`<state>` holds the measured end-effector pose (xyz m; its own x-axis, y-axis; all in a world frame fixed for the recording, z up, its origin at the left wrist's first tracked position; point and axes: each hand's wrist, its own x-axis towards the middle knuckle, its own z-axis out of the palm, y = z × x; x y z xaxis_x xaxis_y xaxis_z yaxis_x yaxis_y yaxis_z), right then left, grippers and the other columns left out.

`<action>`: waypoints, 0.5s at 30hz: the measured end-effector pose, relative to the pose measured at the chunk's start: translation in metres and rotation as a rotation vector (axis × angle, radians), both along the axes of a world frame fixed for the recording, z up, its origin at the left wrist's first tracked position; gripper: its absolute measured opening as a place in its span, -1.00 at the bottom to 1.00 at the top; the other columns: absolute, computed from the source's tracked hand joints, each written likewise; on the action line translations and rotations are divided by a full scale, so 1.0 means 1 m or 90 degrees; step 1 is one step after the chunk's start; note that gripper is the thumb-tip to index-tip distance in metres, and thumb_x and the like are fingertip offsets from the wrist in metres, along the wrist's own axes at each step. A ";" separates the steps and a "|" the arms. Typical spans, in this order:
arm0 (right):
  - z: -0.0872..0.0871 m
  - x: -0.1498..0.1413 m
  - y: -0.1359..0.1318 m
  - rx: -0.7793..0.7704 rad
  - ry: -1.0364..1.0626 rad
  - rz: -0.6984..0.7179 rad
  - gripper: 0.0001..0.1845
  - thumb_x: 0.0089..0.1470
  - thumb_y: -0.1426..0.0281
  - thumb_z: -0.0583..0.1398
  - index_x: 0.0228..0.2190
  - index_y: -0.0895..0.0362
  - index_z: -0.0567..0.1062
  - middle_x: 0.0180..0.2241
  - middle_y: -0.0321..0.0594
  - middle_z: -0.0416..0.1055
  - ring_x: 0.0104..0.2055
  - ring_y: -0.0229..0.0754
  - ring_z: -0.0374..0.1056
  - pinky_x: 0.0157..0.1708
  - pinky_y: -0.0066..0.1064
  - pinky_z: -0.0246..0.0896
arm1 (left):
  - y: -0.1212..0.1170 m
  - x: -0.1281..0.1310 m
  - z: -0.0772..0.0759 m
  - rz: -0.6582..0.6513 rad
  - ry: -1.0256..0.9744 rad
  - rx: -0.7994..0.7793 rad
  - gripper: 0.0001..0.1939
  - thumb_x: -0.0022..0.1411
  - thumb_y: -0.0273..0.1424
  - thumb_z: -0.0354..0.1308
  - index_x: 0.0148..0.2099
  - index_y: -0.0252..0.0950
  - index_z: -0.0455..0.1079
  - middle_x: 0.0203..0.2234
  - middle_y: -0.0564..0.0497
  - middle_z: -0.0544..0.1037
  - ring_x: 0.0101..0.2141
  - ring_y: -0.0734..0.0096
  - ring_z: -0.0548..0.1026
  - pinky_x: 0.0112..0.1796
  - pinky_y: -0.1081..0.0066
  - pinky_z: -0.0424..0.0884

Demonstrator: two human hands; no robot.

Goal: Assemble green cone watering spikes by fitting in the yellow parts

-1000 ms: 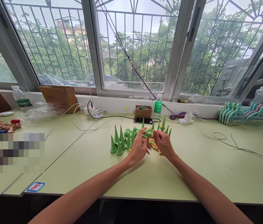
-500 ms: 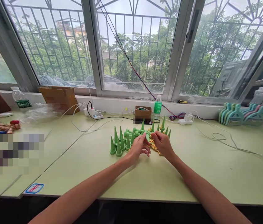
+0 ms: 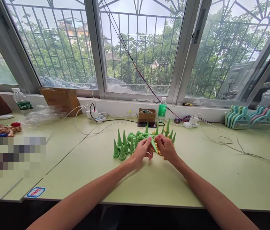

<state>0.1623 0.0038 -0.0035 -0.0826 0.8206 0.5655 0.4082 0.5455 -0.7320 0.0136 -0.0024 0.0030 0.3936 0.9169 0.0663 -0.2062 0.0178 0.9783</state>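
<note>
My left hand (image 3: 142,150) is closed around a green plastic cone spike (image 3: 153,145), whose tip slants down to the right. Close beside it, my right hand (image 3: 166,148) has thumb and fingers pinched near the spike; anything between them is too small to make out. Left of my hands, several green cone spikes (image 3: 122,152) stand points up on their round bases. More upright spikes (image 3: 167,127) rise behind my right hand. Green ribbed tube pieces (image 3: 139,135) lie behind my hands. Small yellow pieces (image 3: 159,150) are heaped on the table, partly hidden by my right hand.
Behind the spikes are a small cardboard box (image 3: 146,117) and a green-labelled bottle (image 3: 162,109). Cables and a power strip (image 3: 97,117) run along the back of the table (image 3: 82,172). Light-blue plastic hangers (image 3: 239,118) stand at the back right.
The spike in my left hand has turned, so its long tapered side and downward tip now show. My right hand has stayed pinched close to it.
</note>
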 end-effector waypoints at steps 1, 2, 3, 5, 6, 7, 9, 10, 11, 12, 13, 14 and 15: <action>0.000 0.000 0.000 0.002 -0.002 0.002 -0.59 0.23 0.10 0.02 -0.52 0.11 0.26 -0.68 -0.44 0.10 -0.64 -0.34 0.00 -0.61 -0.48 -0.09 | 0.000 0.000 0.000 0.004 0.001 0.007 -0.53 0.17 0.05 0.08 -0.32 -0.30 0.23 -0.52 0.10 0.34 -0.68 0.58 0.33 -0.70 0.54 0.23; 0.000 0.000 0.000 0.005 -0.004 0.004 -0.59 0.24 0.10 0.01 -0.52 0.10 0.25 -0.68 -0.44 0.09 -0.64 -0.34 -0.01 -0.61 -0.48 -0.10 | 0.000 -0.001 0.000 0.008 0.001 0.013 -0.54 0.17 0.05 0.08 -0.31 -0.30 0.23 -0.53 0.10 0.34 -0.67 0.58 0.34 -0.70 0.54 0.23; 0.000 0.000 0.000 0.008 -0.007 0.006 -0.58 0.24 0.10 0.00 -0.53 0.10 0.24 -0.68 -0.44 0.09 -0.64 -0.34 -0.02 -0.61 -0.48 -0.10 | -0.001 -0.001 0.001 0.011 0.001 0.019 -0.54 0.17 0.04 0.09 -0.31 -0.30 0.22 -0.53 0.11 0.33 -0.67 0.58 0.34 -0.70 0.54 0.23; 0.000 0.000 0.000 0.011 -0.012 0.009 -0.58 0.26 0.09 -0.02 -0.53 0.10 0.22 -0.68 -0.44 0.09 -0.64 -0.33 -0.01 -0.60 -0.47 -0.09 | -0.001 -0.001 0.002 0.019 0.001 0.031 -0.55 0.17 0.03 0.10 -0.31 -0.29 0.21 -0.55 0.13 0.30 -0.67 0.58 0.34 -0.70 0.54 0.23; 0.000 0.001 0.000 0.011 -0.015 0.010 -0.57 0.26 0.09 -0.03 -0.53 0.09 0.21 -0.68 -0.43 0.10 -0.63 -0.33 0.00 -0.59 -0.47 -0.08 | -0.002 -0.001 0.002 0.021 0.001 0.037 -0.55 0.16 0.03 0.11 -0.32 -0.29 0.20 -0.56 0.15 0.28 -0.67 0.58 0.34 -0.70 0.54 0.23; -0.001 0.001 0.000 0.012 -0.017 0.009 -0.56 0.26 0.08 -0.04 -0.54 0.09 0.20 -0.67 -0.42 0.12 -0.63 -0.33 0.02 -0.58 -0.47 -0.07 | -0.002 -0.001 0.003 0.023 0.001 0.044 -0.55 0.16 0.02 0.12 -0.33 -0.28 0.18 -0.57 0.16 0.26 -0.68 0.59 0.33 -0.71 0.54 0.23; -0.001 0.001 0.001 0.017 -0.025 0.004 -0.54 0.27 0.07 -0.05 -0.55 0.09 0.18 -0.66 -0.41 0.14 -0.62 -0.32 0.04 -0.57 -0.46 -0.06 | -0.003 -0.001 0.004 0.024 0.003 0.059 -0.55 0.14 0.01 0.15 -0.37 -0.27 0.14 -0.59 0.19 0.22 -0.69 0.59 0.32 -0.71 0.54 0.23; -0.001 0.001 0.001 0.018 -0.029 0.002 -0.53 0.27 0.07 -0.06 -0.56 0.09 0.17 -0.66 -0.40 0.14 -0.62 -0.32 0.05 -0.57 -0.46 -0.06 | -0.004 -0.001 0.004 0.024 0.004 0.066 -0.55 0.14 0.00 0.15 -0.38 -0.26 0.11 -0.60 0.19 0.20 -0.69 0.60 0.32 -0.71 0.54 0.23; -0.001 0.001 0.001 0.019 -0.032 -0.001 -0.52 0.27 0.07 -0.07 -0.57 0.09 0.16 -0.67 -0.40 0.14 -0.63 -0.32 0.05 -0.57 -0.46 -0.07 | -0.004 -0.001 0.005 0.022 0.008 0.073 -0.55 0.15 -0.01 0.15 -0.39 -0.26 0.09 -0.61 0.20 0.19 -0.70 0.60 0.32 -0.71 0.54 0.23; -0.001 0.001 0.001 0.019 -0.034 -0.004 -0.52 0.28 0.07 -0.07 -0.58 0.08 0.15 -0.67 -0.41 0.13 -0.63 -0.32 0.04 -0.58 -0.46 -0.07 | -0.004 -0.002 0.005 0.022 0.014 0.081 -0.55 0.16 -0.01 0.15 -0.40 -0.25 0.08 -0.61 0.20 0.18 -0.70 0.60 0.32 -0.71 0.54 0.23; -0.001 0.001 0.001 0.019 -0.034 -0.007 -0.51 0.28 0.07 -0.07 -0.59 0.08 0.14 -0.68 -0.41 0.12 -0.63 -0.32 0.04 -0.58 -0.46 -0.08 | -0.005 -0.002 0.006 0.023 0.023 0.091 -0.56 0.16 -0.02 0.14 -0.39 -0.25 0.08 -0.62 0.21 0.18 -0.70 0.59 0.32 -0.71 0.54 0.23; -0.001 0.001 0.001 0.020 -0.035 -0.009 -0.51 0.28 0.08 -0.08 -0.59 0.08 0.13 -0.68 -0.41 0.11 -0.63 -0.32 0.03 -0.58 -0.45 -0.08 | -0.005 -0.002 0.006 0.025 0.032 0.101 -0.56 0.17 -0.02 0.14 -0.39 -0.25 0.08 -0.62 0.20 0.18 -0.70 0.59 0.32 -0.71 0.55 0.23; -0.001 0.002 0.001 0.022 -0.034 -0.011 -0.51 0.28 0.08 -0.08 -0.59 0.08 0.13 -0.68 -0.41 0.11 -0.63 -0.32 0.03 -0.58 -0.45 -0.08 | -0.005 -0.003 0.006 0.028 0.041 0.115 -0.57 0.17 -0.02 0.13 -0.38 -0.25 0.09 -0.61 0.20 0.20 -0.70 0.59 0.33 -0.71 0.55 0.23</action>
